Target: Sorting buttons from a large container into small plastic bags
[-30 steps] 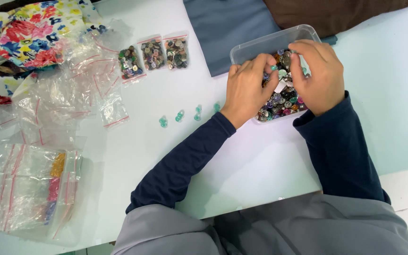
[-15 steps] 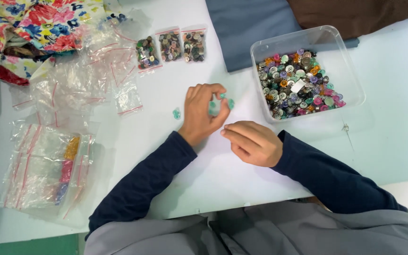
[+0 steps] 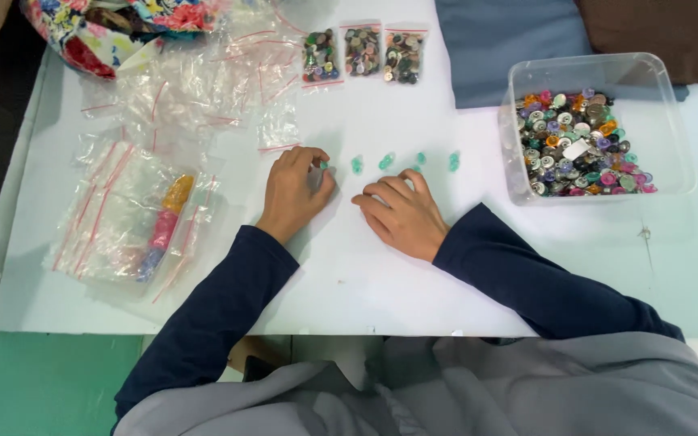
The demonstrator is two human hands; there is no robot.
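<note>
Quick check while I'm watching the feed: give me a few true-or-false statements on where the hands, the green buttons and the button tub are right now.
1. The left hand pinches a green button at its fingertips. True.
2. The right hand is inside the clear tub. False: it rests flat on the white table, away from the tub.
3. More green buttons lie in a loose row on the table. True.
4. The tub is empty. False: it holds mixed coloured buttons.
5. Three small filled bags lie at the table's far edge. True.
</note>
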